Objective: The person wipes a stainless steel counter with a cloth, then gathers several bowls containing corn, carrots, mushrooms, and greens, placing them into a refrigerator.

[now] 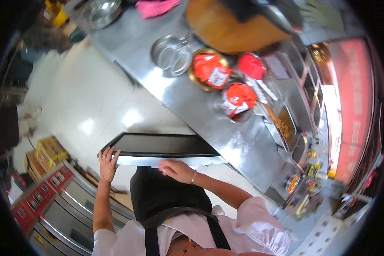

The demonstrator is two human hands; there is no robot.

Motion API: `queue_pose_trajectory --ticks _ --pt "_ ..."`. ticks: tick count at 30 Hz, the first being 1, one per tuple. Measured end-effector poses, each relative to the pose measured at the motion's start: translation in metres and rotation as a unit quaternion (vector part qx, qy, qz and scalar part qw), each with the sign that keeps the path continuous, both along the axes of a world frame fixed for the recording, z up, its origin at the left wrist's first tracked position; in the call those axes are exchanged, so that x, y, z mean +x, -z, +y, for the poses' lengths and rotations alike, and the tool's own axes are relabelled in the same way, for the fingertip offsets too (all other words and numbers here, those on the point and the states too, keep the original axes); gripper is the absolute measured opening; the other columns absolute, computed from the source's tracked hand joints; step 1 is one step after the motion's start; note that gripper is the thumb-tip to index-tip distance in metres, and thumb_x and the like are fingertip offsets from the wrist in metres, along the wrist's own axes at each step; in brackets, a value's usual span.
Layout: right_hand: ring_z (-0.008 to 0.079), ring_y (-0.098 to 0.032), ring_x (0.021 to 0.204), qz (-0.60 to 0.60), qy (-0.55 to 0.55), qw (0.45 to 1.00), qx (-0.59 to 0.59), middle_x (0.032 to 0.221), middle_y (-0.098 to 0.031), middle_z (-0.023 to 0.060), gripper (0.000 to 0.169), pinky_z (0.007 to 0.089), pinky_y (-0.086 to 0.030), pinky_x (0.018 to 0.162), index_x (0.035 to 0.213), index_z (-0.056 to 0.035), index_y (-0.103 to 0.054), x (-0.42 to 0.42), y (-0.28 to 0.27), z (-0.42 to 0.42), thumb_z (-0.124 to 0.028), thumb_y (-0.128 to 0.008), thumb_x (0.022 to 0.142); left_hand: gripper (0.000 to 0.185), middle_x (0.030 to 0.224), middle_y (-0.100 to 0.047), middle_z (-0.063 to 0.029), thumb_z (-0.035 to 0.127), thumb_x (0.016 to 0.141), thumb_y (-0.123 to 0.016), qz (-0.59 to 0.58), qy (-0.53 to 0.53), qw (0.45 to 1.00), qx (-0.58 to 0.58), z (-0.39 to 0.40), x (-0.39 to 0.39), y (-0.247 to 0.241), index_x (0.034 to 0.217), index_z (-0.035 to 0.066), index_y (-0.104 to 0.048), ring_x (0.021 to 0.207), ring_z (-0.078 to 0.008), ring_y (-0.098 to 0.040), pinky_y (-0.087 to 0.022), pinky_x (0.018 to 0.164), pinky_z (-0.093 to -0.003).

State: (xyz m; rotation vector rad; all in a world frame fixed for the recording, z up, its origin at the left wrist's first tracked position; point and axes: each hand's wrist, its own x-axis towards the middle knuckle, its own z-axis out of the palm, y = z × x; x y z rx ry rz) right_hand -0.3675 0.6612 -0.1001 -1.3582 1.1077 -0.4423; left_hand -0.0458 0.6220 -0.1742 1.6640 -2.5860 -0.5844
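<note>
Before my waist is a dark, flat, tray-like panel (pixel 166 144) with a raised black rim and a bright metal front edge. Its right end meets the edge of the stainless-steel worktable (pixel 192 105). My left hand (pixel 108 164) grips its near left corner, fingers over the rim and palm against the metal edge. Beside the middle of that edge is my right hand (pixel 176 171), blurred and with partly curled fingers. I cannot tell whether the right hand touches the edge or holds anything.
The worktable carries a steel pot with strainers (pixel 171 57), red packets (pixel 211 68) in a brass-coloured bowl and a large round wooden board (pixel 224 28). At lower left stands an oven with red control panels (pixel 41 195), near cardboard boxes (pixel 51 152). Another person (pixel 8 124) is at far left.
</note>
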Motion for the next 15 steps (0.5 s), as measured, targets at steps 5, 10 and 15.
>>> queue_pose_trajectory --ticks 5,10,15 --pt "0.026 -0.056 0.093 0.204 0.011 0.975 0.087 0.104 -0.058 0.0125 0.035 0.0327 -0.044 0.08 0.109 -0.0032 -0.05 -0.077 -0.03 0.086 -0.03 -0.045 0.086 0.069 0.129 -0.035 -0.0104 0.012 0.057 -0.073 -0.017 -0.013 0.999 -0.045 -0.04 -0.003 0.008 0.12 0.022 -0.047 0.122 -0.0309 -0.029 -0.019 0.101 -0.0522" --pt "0.0351 -0.047 0.108 0.222 0.097 0.919 0.311 0.113 -0.051 0.0228 0.072 0.0358 -0.035 0.093 0.122 -0.0021 -0.041 -0.089 -0.017 0.194 -0.059 -0.045 0.078 0.07 0.13 -0.034 -0.013 0.012 0.062 -0.071 -0.039 0.021 0.998 -0.047 -0.095 -0.033 -0.003 0.124 0.023 -0.041 0.122 -0.0323 -0.027 -0.019 0.101 -0.0513" --pt "0.0329 -0.049 0.105 0.073 0.272 0.879 0.386 0.113 -0.052 0.0217 0.072 0.0365 -0.035 0.092 0.116 -0.0015 -0.049 -0.039 0.024 0.232 -0.062 -0.038 0.078 0.074 0.131 -0.033 -0.0156 0.003 0.057 -0.074 0.09 0.043 0.995 -0.026 -0.137 -0.042 0.022 0.123 0.012 -0.041 0.118 -0.0327 -0.033 -0.029 0.099 -0.0412"
